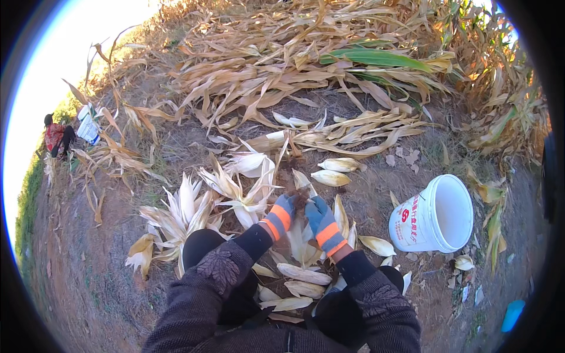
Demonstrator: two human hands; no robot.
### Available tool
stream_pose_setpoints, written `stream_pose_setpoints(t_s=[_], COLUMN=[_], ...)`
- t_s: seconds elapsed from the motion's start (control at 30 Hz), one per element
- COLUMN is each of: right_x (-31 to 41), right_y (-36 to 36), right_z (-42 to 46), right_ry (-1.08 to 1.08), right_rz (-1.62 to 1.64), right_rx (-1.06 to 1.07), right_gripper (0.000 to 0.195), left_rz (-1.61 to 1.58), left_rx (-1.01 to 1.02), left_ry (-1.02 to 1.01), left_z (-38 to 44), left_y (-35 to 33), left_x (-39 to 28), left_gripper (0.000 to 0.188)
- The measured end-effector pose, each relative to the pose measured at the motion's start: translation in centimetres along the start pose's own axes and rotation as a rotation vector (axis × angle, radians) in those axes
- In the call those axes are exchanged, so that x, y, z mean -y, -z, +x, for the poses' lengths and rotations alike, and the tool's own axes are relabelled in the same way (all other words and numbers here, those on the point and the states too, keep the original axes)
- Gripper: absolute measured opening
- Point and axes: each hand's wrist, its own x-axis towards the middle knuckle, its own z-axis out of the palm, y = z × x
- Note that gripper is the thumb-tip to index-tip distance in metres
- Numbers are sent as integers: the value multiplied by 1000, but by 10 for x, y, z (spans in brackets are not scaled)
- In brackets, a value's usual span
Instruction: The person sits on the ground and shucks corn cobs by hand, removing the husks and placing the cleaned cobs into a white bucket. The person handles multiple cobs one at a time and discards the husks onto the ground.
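In front of my knees, my left hand (281,216) and my right hand (324,224) close on the tip of an ear of corn. Both wear grey gloves with orange bands. Dark brown silk (302,198) shows between the fingers, and pale husk (301,242) hangs below them. The kernels are hidden. Under my arms, several unhusked ears (304,274) lie between my legs. Two more ears (331,178) rest beyond my right hand. Left of my left hand spreads a heap of opened, empty-looking husks (187,216).
A white plastic bucket (399,227) with red writing tilts on the soil at right. Cut cornstalks (265,75) are piled ahead; standing corn (499,97) rises at far right. At far left, a person (55,137) is near a white bag (88,125). A blue object (513,316) lies lower right.
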Motion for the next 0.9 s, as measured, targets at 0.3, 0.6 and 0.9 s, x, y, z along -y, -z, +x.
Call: stream_pose_setpoints(t_s=[0.3,0.6,0.9], right_x=[31,35,48], right_y=[-29,-10,-11], right_z=[-20,-38,-40], right_ry=[121,-17,88], right_rz=[-327,-443,-776], right_rx=[340,541,683], right_gripper=[16,22,20], left_rz=[-173,-306,-425], left_rx=[-299,-561,-418], left_ry=[18,-117,-227], left_z=[3,8,12], left_y=[81,84,82], left_x=[-3,-73,-78], left_gripper=[29,21,21])
